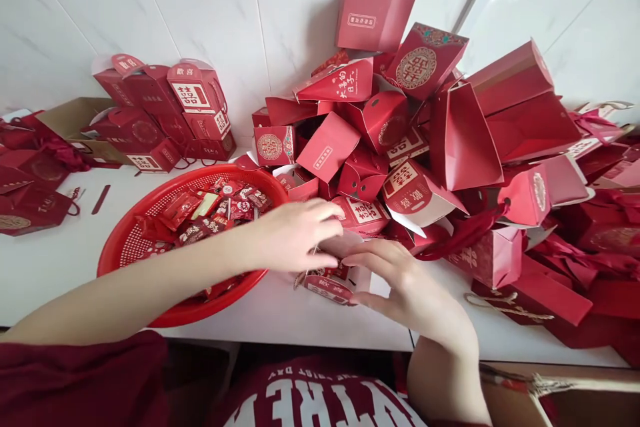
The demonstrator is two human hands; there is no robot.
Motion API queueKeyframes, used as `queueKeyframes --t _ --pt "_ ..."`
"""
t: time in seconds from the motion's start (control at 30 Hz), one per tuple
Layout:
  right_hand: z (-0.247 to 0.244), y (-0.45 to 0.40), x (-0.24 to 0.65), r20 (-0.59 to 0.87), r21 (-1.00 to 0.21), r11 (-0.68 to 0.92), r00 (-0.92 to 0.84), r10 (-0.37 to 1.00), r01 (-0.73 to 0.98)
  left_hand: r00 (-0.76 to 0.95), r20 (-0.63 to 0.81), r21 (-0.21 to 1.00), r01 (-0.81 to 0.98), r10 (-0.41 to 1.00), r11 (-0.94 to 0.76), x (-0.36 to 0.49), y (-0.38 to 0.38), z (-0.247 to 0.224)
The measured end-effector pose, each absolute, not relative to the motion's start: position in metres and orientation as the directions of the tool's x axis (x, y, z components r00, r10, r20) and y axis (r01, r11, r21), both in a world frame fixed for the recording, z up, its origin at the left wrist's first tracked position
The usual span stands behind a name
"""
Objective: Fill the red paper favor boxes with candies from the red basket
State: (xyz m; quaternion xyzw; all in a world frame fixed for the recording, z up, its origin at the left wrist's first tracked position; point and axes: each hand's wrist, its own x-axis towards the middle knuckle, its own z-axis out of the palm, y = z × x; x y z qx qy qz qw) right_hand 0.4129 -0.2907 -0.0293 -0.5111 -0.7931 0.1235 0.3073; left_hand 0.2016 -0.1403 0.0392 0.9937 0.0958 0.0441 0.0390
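Note:
A small red paper gift box (329,288) stands on the white table with its top flaps up and wrapped sweets partly visible inside. My left hand (300,237) reaches over its left and back side, fingers curved, the thumb across the opening beside a thin cord. At the right side, my right hand (400,277) grips the box, with fingers over a raised flap and thumb low near the front corner. Left of the box is a red plastic basket (113,257) of wrapped sweets (203,213), partly hidden by my left forearm.
A tall heap of red gift boxes (327,147) fills the back and right of the table (300,327). Closed boxes (160,107) are stacked against the tiled wall at back left, with more boxes (30,203) at far left. A cardboard carton (575,393) is below the right table edge.

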Motion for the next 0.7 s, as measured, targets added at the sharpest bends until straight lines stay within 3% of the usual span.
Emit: queueKeyframes --t 0.17,0.3,0.43,0.53,0.7 --pt "-0.048 -0.307 0.408 0.249 -0.448 0.393 -0.31 0.917 0.803 0.996 0.071 -0.032 0.065 0.063 -0.997 0.186 -0.166 -0.016" --pt "-0.062 -0.318 0.407 0.329 -0.482 0.364 -0.22 0.918 0.797 0.968 0.21 -0.203 -0.097 -0.14 -0.974 0.172 -0.179 -0.033" --pt "-0.073 -0.319 0.406 0.446 -0.585 0.269 0.026 0.895 0.765 0.926 0.269 -0.291 -0.182 -0.263 -0.939 0.166 -0.185 -0.036" --pt "-0.081 -0.319 0.407 0.505 -0.665 0.321 0.09 0.858 0.675 0.927 0.326 -0.173 -0.132 -0.183 -0.976 0.164 -0.183 -0.035" --pt "-0.087 -0.317 0.406 0.329 -0.722 0.359 -0.163 0.93 0.591 0.963 0.263 0.166 0.018 0.061 -0.986 0.163 -0.173 -0.032"
